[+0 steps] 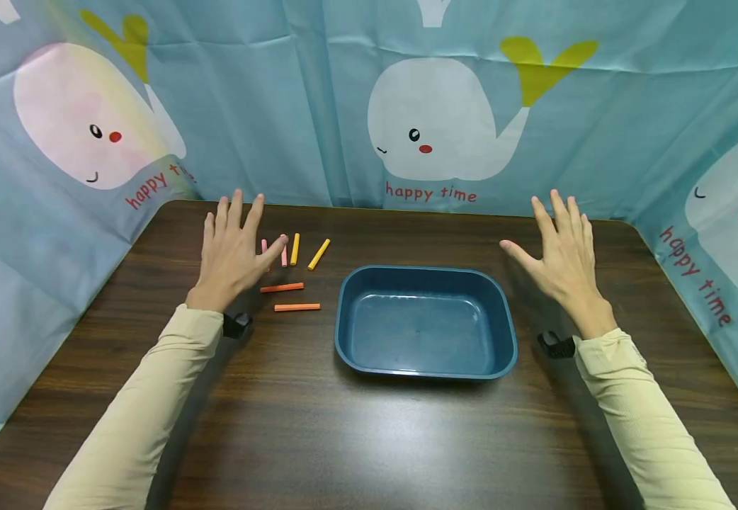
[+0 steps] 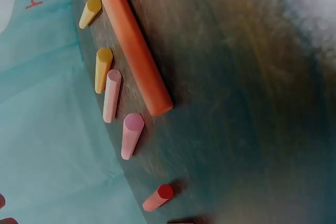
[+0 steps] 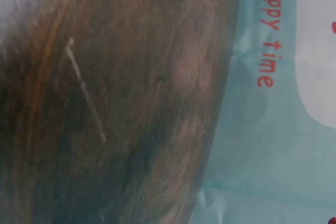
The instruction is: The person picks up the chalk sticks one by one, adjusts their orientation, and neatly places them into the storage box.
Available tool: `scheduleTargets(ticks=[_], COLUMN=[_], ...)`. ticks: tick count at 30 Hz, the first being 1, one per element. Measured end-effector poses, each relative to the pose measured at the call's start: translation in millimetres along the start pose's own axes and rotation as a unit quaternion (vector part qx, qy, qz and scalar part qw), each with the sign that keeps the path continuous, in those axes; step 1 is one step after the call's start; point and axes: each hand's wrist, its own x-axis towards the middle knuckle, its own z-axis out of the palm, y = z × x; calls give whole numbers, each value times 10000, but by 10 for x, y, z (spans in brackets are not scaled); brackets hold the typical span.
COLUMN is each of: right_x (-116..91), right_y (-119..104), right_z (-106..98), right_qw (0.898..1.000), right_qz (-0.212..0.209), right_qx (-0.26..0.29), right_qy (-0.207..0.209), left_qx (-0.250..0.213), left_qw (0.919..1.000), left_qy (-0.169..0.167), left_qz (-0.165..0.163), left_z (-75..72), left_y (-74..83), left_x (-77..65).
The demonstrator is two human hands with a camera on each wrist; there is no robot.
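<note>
My left hand (image 1: 231, 248) hovers with its fingers spread over the left of the table, beside several chalk sticks. Two yellow chalks (image 1: 319, 255) and two pink chalks (image 1: 284, 252) stand out past its thumb, one pink partly covered. Nearer me lie an orange-red chalk (image 1: 282, 287) and an orange chalk (image 1: 297, 307). A red chalk (image 2: 157, 198) shows in the left wrist view; the hand hides it from the head view. At the right, my right hand (image 1: 563, 262) is spread and holds nothing. Between the hands sits a blue plastic basin (image 1: 416, 372), with nothing inside.
The dark wood-grain table (image 1: 394, 453) backs onto a light blue curtain (image 1: 318, 106) printed with whales, which also runs along both sides. Black straps with small devices (image 1: 557, 346) are on both wrists. In the right wrist view only table and curtain show.
</note>
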Motion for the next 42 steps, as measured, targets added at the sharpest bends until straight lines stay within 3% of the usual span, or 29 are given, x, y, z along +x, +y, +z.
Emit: scheduleTargets(ticks=[19,32,42], right_x=[-292,-402,-497], right_y=[-147,-237,-327], right_z=[-80,-96,-118], right_qw=[9984,9974,9914], right_qz=[-31,-120,-46], right_qx=[550,705,1248], right_qy=[105,-18,-394], left_qx=[-248,-329,-394], left_qw=[9992,9989,9987], left_qy=[230,206,82], left_qz=[202,275,320], left_z=[3,-2,7], left_y=[104,150,205], left_x=[-177,-286,-374])
